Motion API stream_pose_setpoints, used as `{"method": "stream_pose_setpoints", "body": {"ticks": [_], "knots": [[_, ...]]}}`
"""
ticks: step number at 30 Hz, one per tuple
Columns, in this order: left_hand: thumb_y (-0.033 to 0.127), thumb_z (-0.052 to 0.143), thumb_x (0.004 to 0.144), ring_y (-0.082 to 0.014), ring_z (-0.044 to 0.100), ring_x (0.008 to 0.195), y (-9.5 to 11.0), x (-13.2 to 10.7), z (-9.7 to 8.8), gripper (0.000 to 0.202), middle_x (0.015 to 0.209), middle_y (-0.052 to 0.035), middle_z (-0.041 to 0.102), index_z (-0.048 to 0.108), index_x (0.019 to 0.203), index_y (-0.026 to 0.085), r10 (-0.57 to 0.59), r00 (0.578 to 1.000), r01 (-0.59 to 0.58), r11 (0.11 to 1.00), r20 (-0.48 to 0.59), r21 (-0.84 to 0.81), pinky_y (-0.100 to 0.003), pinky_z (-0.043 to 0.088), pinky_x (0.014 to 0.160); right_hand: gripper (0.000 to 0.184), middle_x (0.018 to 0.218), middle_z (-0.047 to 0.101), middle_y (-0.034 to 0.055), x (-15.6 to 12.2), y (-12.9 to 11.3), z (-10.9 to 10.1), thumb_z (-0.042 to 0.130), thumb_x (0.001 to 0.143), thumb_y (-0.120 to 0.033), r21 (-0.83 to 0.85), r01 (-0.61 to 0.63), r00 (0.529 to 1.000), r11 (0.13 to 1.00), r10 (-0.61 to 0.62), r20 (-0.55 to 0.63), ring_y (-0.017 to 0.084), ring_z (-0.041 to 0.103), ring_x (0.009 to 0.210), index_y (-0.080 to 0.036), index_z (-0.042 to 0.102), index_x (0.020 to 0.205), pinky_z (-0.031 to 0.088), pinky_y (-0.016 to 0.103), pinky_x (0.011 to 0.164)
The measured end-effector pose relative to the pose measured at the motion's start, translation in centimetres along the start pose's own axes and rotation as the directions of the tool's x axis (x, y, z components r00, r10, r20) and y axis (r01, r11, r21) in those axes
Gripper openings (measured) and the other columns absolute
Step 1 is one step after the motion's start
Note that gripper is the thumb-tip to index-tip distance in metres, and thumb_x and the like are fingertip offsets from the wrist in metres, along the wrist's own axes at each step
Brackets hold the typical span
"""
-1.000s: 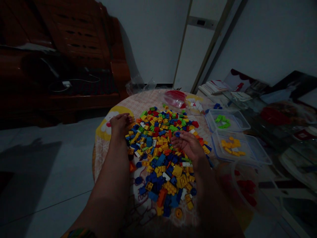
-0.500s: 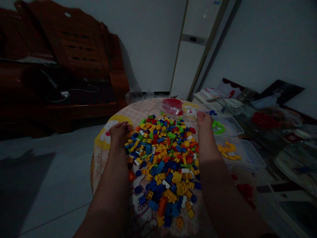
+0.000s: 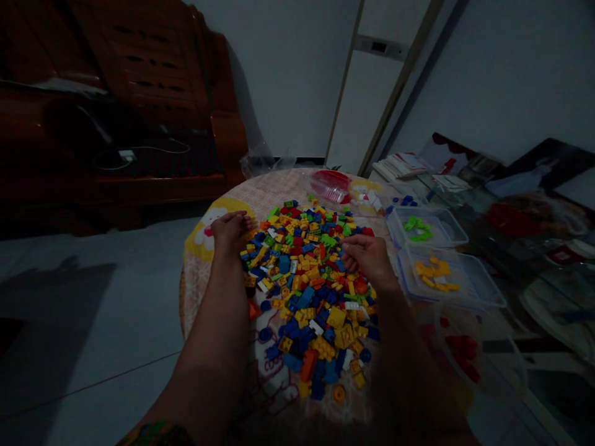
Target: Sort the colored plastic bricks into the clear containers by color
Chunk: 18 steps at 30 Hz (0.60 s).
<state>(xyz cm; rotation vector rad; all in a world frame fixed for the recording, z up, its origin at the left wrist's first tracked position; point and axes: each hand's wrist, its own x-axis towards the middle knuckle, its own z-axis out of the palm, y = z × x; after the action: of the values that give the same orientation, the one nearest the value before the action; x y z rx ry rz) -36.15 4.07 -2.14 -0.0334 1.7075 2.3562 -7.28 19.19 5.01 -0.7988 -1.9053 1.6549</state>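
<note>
A wide heap of toy building bricks point(image 3: 307, 266) in yellow, blue, red, green, orange and white covers the middle of the round table. My left hand point(image 3: 230, 229) is at the heap's left edge, fingers loosely stretched, with nothing visible in it. Over the right side of the heap is my right hand point(image 3: 372, 255), its fingers partly bent and pointing left, thumb and forefinger a little apart. No brick shows clearly between them. To its right, one clear plastic box holds green bricks point(image 3: 418, 229) and another holds yellow bricks point(image 3: 437, 274).
Nearer on the right, a clear tub holds red bricks point(image 3: 462, 356). White bricks point(image 3: 372, 199) and blue bricks point(image 3: 408, 201) lie at the back right, near a red plastic dish point(image 3: 331, 186). A glass table point(image 3: 483, 210) with papers and a wooden bench point(image 3: 158, 80) stand around.
My right hand has come back from beside the white bricks to the right side of the heap. My left hand stays at the left edge. The view has shifted slightly.
</note>
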Motion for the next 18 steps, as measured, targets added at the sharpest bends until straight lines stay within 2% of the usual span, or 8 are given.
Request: {"method": "stream_pose_setpoints", "body": {"ticks": [4,8,13,15,18], "knots": [[0.005,0.056,0.072,-0.0097,0.059,0.052,0.1,0.0,0.2,0.01,0.062,-0.0036,0.063,0.064,0.075,0.009,-0.006,1.0,0.006,1.0,-0.007,0.016,-0.024,0.055,0.059,0.013,0.051,0.061,-0.0029,-1.5,2.4,0.3,0.066,0.071,-0.026,-0.28,-0.042,0.979,0.959,0.095,0.181,0.01,0.053,0.042,-0.016,0.072,0.075,0.038,0.02,0.042],[0.005,0.055,0.072,-0.0098,0.06,0.052,-0.2,0.3,0.1,0.01,0.061,-0.003,0.062,0.064,0.075,0.01,-0.004,1.0,0.004,1.0,-0.003,0.018,-0.023,0.055,0.058,0.01,0.059,0.066,-0.0003,-2.2,3.7,0.1,0.066,0.073,-0.021,-0.517,0.111,0.937,0.849,0.084,0.34,0.014,0.06,0.057,-0.016,0.074,0.074,0.04,0.022,0.054],[0.009,0.059,0.07,-0.0116,0.061,0.055,-0.6,0.6,-0.1,0.009,0.062,-0.004,0.064,0.065,0.076,0.01,0.028,1.0,-0.028,0.999,0.014,0.03,-0.026,0.057,0.06,0.014,0.074,0.072,-0.0001,-3.2,2.3,1.1,0.072,0.075,-0.024,-0.7,0.292,0.875,0.652,0.113,0.47,0.016,0.064,0.071,-0.023,0.078,0.088,0.04,0.025,0.064],[0.01,0.061,0.069,-0.0118,0.061,0.055,-0.7,0.6,-0.2,0.008,0.062,-0.0038,0.064,0.065,0.075,0.01,0.036,0.999,-0.037,0.999,0.021,0.03,-0.026,0.057,0.06,0.02,0.082,0.075,0.0005,-3.5,1.6,1.8,0.071,0.077,-0.024,-0.761,0.333,0.875,0.556,0.117,0.469,0.018,0.066,0.079,-0.027,0.078,0.096,0.04,0.025,0.067],[0.009,0.06,0.069,-0.0117,0.062,0.055,-0.6,0.5,-0.2,0.008,0.063,-0.0044,0.064,0.065,0.075,0.01,0.047,0.999,-0.048,0.998,0.027,0.031,-0.025,0.057,0.061,0.02,0.091,0.076,0.0031,-3.6,1.3,2.3,0.061,0.086,-0.024,-0.838,0.276,0.937,0.47,0.061,0.343,0.019,0.067,0.086,-0.026,0.077,0.097,0.041,0.026,0.07]]}}
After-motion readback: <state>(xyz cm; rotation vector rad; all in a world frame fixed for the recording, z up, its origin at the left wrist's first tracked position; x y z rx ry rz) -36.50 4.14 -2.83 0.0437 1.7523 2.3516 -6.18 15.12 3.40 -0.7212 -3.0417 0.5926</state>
